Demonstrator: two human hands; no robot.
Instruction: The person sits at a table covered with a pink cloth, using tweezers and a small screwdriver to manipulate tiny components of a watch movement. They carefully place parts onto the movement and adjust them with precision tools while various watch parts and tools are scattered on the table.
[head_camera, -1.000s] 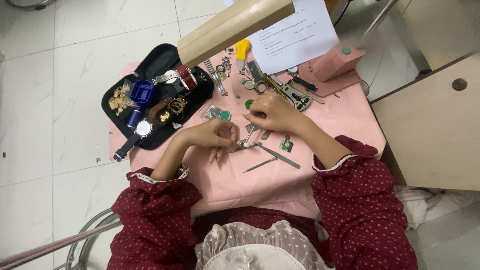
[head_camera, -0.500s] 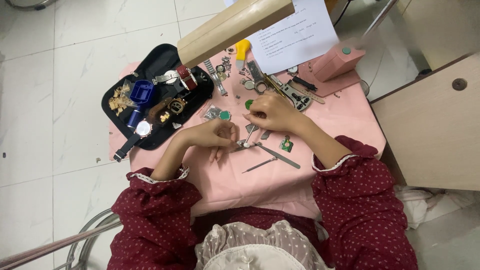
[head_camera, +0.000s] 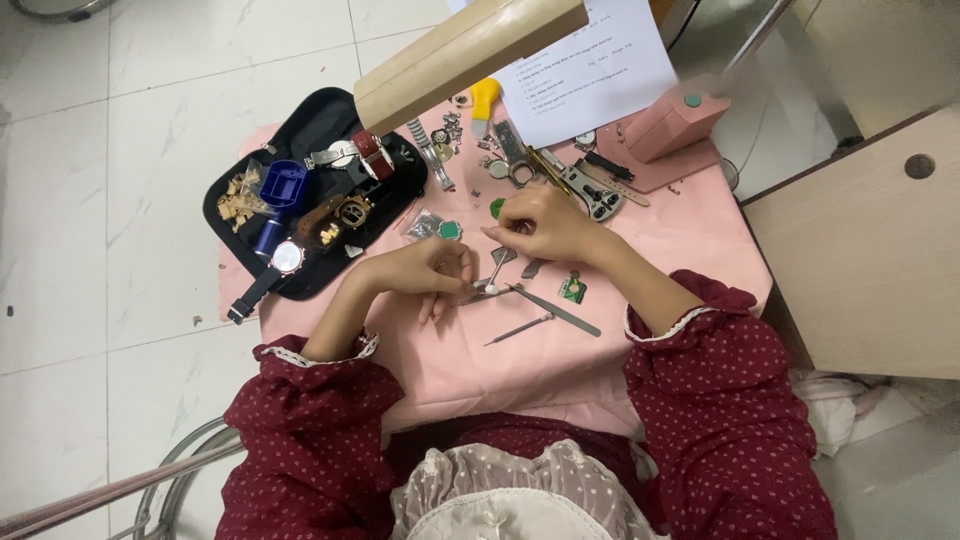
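1. My left hand (head_camera: 432, 272) rests on the pink cloth-covered table (head_camera: 470, 370), its fingers curled in and pinched narrow on a small silvery metal piece (head_camera: 487, 290) with a tiny white bead at its tip; it is too small for me to say just what it is.
2. My right hand (head_camera: 545, 222) hovers just beyond it, thumb and fingertips drawn tight together on something tiny; I cannot tell what sits between them.
3. The silvery piece lies between my two hands, near the middle of the table.
4. Just beside it, toward me, lies a long flat grey metal tool (head_camera: 560, 312), and next to that a thin dark pointed pick (head_camera: 520, 328).
5. A small green and white square packet (head_camera: 572, 289) sits under my right wrist.
6. To my left, a black oval zip case (head_camera: 300, 130) lies open, holding a blue plastic holder (head_camera: 283, 184), a white-faced wristwatch with a black strap (head_camera: 270, 275) and other watches.
7. Beyond my right hand are a white printed paper sheet (head_camera: 600, 80) and a pink boxy lamp base (head_camera: 675, 125).
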